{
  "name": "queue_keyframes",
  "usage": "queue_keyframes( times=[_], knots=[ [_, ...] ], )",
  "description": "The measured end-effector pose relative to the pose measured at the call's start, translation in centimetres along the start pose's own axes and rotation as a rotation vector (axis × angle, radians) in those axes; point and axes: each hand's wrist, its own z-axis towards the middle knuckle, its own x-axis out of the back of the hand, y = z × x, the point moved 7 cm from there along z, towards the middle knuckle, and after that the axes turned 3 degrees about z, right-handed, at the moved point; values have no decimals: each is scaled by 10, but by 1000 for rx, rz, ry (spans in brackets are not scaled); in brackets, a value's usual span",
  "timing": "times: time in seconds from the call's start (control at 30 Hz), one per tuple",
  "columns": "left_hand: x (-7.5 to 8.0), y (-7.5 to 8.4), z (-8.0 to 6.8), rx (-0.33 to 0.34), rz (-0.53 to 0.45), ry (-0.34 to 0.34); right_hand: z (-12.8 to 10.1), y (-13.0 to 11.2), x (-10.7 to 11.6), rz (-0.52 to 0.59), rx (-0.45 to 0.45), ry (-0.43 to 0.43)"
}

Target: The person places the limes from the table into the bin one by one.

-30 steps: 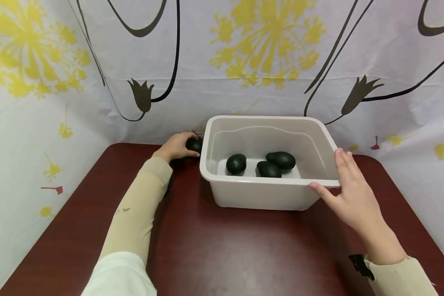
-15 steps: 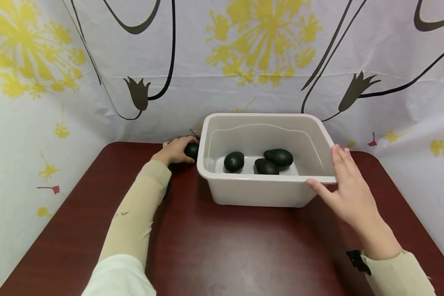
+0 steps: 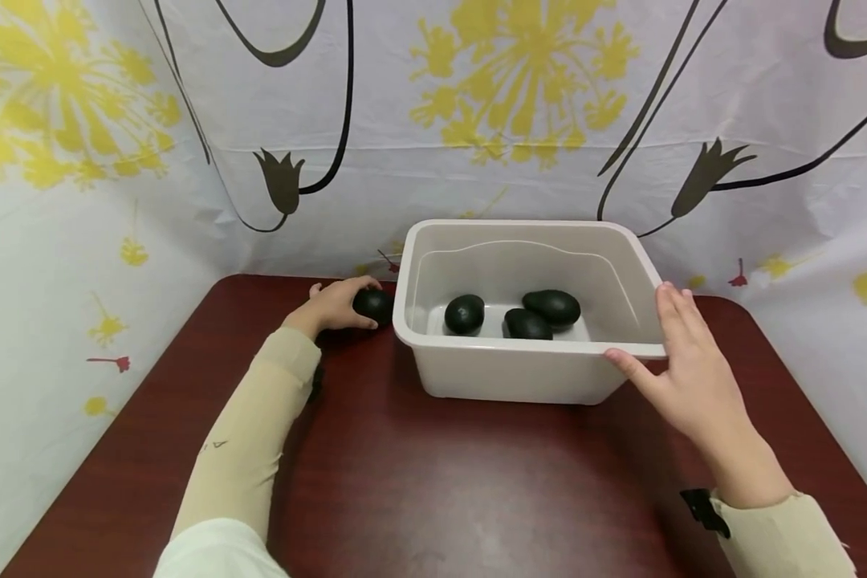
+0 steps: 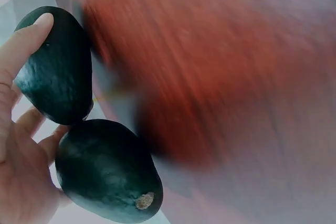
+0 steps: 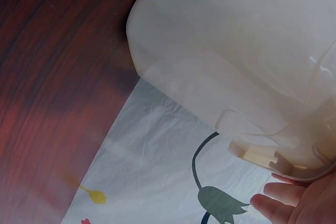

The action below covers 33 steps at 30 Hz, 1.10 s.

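Plainly, left hand (image 3: 335,304): curled round two avocados (image 4: 107,169) on the table (image 3: 433,482), just left of the tub (image 3: 520,373); the head view shows only one.
Right hand (image 3: 686,377): fingers straight, resting against the tub's right rim.
Inside tub: three avocados (image 3: 526,324).
Hard to see: left wrist view blurred beyond the fruit; right wrist view cuts off most of the hand.

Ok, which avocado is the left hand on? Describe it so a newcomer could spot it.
Start at the beige plastic tub on the dark red wooden table. Just outside its left wall, the left hand curls round a dark green avocado; the wrist view shows a second one in that grip. Unlike the three dark avocados inside the tub, it sits outside, against the hand.
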Motion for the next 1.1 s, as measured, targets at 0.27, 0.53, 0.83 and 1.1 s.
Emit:
queue_keyframes(
  times=[0.27,0.53,0.83,1.1],
  knots=[
    [1,4,-14,-48,9,21,-1,-2,1,8,-3,-6],
    [11,19,-25,-125,-38,68,0,-2,2,13,3,3],
    [17,29,-37,-195,-50,101,0,-2,2,18,10,9],
    [23,21,-54,-191,-40,139,1,-3,1,23,9,-1]
  ],
)
